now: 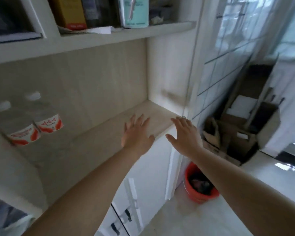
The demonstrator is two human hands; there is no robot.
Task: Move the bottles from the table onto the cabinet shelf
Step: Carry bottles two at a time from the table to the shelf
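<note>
Clear plastic bottles [32, 120] sit on the cabinet shelf [95, 133], well left of both hands. Left hand [137, 133] and right hand [184, 133]: fingers spread, empty. Risk: careless arm sweep topples them.

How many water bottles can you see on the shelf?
2. One water bottle stands at the shelf's far left; the second bottle stands just right of it, slightly behind. Others could be outside the view.

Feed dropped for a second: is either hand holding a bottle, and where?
Neither. Left hand and right hand are open and empty; both water bottles stand on the cabinet shelf.
</note>
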